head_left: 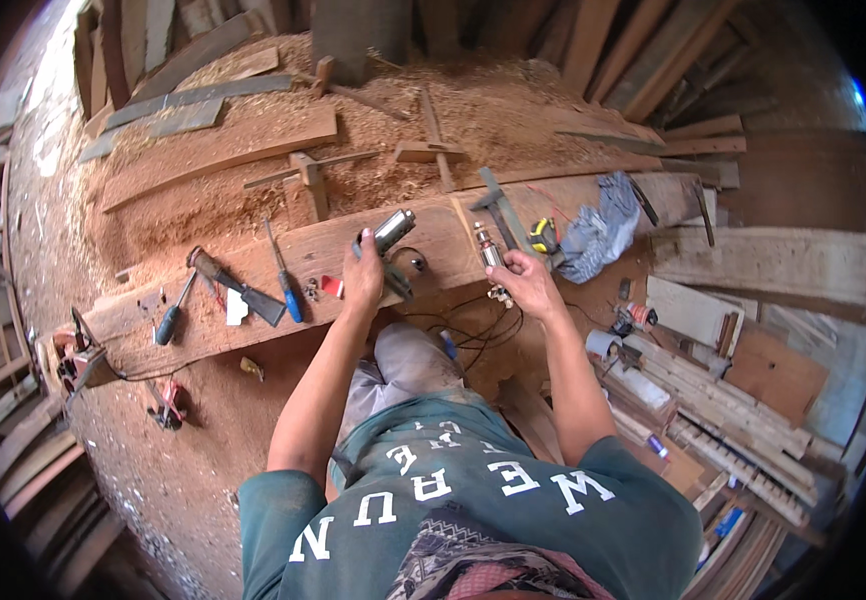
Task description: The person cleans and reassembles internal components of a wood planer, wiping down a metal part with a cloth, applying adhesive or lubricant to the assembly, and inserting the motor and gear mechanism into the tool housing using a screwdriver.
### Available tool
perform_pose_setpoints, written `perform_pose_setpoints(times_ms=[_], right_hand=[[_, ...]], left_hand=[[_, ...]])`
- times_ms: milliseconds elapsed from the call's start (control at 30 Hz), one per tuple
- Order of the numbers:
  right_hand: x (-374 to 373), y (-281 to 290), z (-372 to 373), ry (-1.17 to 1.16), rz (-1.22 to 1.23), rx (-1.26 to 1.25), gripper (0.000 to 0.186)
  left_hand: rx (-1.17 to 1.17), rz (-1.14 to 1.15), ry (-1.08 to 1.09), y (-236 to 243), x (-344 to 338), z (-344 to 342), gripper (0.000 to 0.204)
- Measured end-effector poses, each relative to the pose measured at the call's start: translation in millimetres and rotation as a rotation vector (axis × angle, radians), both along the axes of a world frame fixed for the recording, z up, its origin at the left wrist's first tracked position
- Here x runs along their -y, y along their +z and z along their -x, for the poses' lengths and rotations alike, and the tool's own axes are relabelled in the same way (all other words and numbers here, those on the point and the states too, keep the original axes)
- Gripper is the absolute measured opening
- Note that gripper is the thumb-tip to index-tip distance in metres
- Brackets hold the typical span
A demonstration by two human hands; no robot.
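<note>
My left hand [363, 278] is closed around a dark green and silver power tool housing [391, 232], its shiny cylindrical end tilted up and away. In my right hand [530, 284] is a slim metal spindle [490, 250] with stepped, ringed sections, held upright by the fingers. Between the hands, a round dark part [410, 262] lies on the thick wooden beam [343, 240]. Small screws [311, 290] and a red piece [332, 286] are beside my left hand. Further left lie a blue-handled screwdriver [293, 298], a wide chisel [264, 304] and another screwdriver [167, 324].
Right of the spindle lie a hammer [494, 198], a yellow and black tape measure [544, 236] and a crumpled grey cloth [601, 228]. Sawdust and wood offcuts [223, 165] cover the ground beyond the beam. Stacked planks [718, 390] stand at right; black cable [478, 325] coils below.
</note>
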State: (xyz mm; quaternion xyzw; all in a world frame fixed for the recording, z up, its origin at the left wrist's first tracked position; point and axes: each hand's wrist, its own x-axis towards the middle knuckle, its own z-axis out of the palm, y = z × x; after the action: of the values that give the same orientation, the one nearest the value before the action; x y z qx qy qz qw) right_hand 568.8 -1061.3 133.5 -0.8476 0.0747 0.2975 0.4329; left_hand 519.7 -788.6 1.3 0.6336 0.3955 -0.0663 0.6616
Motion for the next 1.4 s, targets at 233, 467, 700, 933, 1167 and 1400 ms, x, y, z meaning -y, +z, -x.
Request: perform_pose_setpoints(times_ms=[233,467,700,933,1167,1400], right_hand=[[59.2,3.3,82.6,-0.425,-0.283,0.036,0.025],[96.8,23.9,112.2,-0.48,-0.309,-0.002,0.024],[159.2,20.8,103.1,-0.396,-0.382,-0.058,0.023],[300.0,33.6,101.7,-0.275,0.063,-0.402,0.034],[405.9,-32.0,124.3,-0.318,0.382,-0.314,0.053],[412.7,-81.4,79.3,-0.674,0.028,-0.038,0.044]], left_hand=[[-0.136,0.148,0.072,-47.2,99.2,-36.4,0.069],[-0.225,-0.132,0.002,-44.9,152.3,-51.1,0.073],[-0.334,-0.228,0.056,-62.8,151.2,-61.7,0.084],[-0.283,0.196,0.092,-61.0,142.5,-66.7,0.059],[-0.319,-0.021,0.18,-16.9,150.2,-42.2,0.072],[0.479,-0.593,-0.691,41.9,314.7,-83.1,0.034]])
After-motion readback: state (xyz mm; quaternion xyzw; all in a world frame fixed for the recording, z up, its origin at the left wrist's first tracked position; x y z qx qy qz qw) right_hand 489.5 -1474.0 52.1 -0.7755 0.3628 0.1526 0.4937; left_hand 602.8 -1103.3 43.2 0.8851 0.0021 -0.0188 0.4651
